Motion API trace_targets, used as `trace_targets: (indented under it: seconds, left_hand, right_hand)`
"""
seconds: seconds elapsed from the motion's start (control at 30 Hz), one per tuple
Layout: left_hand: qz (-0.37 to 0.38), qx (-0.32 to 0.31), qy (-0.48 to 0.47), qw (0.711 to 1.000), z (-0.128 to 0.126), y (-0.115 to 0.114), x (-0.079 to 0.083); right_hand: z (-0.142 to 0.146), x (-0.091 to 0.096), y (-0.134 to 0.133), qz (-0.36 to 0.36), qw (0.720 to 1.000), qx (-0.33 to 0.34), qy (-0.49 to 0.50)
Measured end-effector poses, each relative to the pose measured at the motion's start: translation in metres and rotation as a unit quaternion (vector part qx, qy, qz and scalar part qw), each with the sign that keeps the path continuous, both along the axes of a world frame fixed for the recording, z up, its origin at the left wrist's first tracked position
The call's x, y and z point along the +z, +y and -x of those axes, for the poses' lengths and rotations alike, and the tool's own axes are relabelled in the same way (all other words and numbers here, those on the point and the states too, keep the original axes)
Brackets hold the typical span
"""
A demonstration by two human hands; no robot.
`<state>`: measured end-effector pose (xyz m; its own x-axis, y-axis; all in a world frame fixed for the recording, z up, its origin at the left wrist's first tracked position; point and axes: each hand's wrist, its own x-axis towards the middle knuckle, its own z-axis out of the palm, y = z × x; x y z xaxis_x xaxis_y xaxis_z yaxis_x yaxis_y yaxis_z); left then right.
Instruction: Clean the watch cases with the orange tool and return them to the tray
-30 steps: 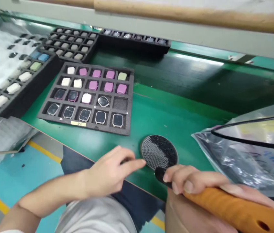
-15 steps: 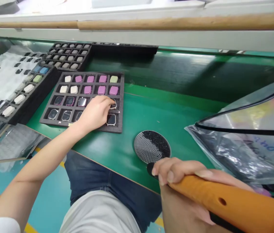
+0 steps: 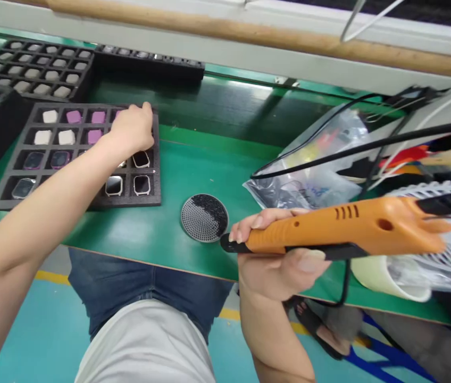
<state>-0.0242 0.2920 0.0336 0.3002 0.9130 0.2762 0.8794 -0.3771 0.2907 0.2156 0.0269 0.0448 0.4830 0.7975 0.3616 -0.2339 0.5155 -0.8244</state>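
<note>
My right hand (image 3: 279,255) is wrapped round an orange electric screwdriver (image 3: 345,230), held level above the bench's near edge with its black tip pointing left. Just left of that tip lies a round perforated screw dish (image 3: 204,217) with small black screws in it. My left hand (image 3: 132,127) reaches over the far right cells of a black foam tray (image 3: 156,199) that holds white, pink and glass-faced watch cases. Its fingers curl down into the cells and are hidden, so what they grip does not show.
More black foam trays (image 3: 42,66) with grey cases stand at the back left. A clear plastic bag (image 3: 317,170), black cables (image 3: 369,143) and a roll of tape (image 3: 389,276) crowd the right side. A wooden rail (image 3: 249,32) runs along the back.
My left hand went from the screw dish to the tray, then on to its far right cells. My right hand raised the screwdriver, and the view swung right.
</note>
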Motion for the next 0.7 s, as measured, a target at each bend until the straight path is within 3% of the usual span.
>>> trace_targets:
  seconds: [0.07, 0.13, 0.23, 0.3, 0.4, 0.47, 0.6, 0.7]
  left_hand:
    - [0.009, 0.032, 0.001, 0.999, 0.002, -0.004, 0.01]
    - [0.005, 0.046, 0.003, 0.999, 0.002, -0.023, 0.026]
    - [-0.03, 0.002, -0.009, 1.0, -0.002, -0.088, 0.046]
    - [-0.034, -0.086, -0.05, 0.994, -0.006, -0.147, 0.05]
    - [0.08, -0.18, -0.153, 0.968, -0.013, -0.232, 0.03]
    - [0.132, -0.205, -0.183, 0.952, -0.017, -0.269, 0.007]
    - [0.067, -0.178, -0.175, 0.966, -0.022, -0.296, -0.03]
    - [0.045, -0.141, -0.185, 0.972, -0.022, -0.295, -0.038]
  right_hand:
    - [0.002, -0.005, 0.003, -0.001, 1.0, -0.01, 0.0]
    - [0.004, -0.01, 0.004, 0.001, 1.0, -0.011, -0.001]
    - [0.006, -0.015, 0.003, 0.008, 1.0, -0.006, -0.006]
    - [0.006, -0.016, 0.001, 0.014, 1.0, -0.001, -0.008]
    - [0.004, -0.014, -0.001, 0.02, 1.0, 0.011, -0.01]
    - [0.003, -0.012, -0.002, 0.022, 1.0, 0.017, -0.013]
    - [0.002, -0.01, -0.003, 0.029, 0.999, 0.027, -0.022]
    - [0.001, -0.011, -0.003, 0.035, 0.998, 0.035, -0.025]
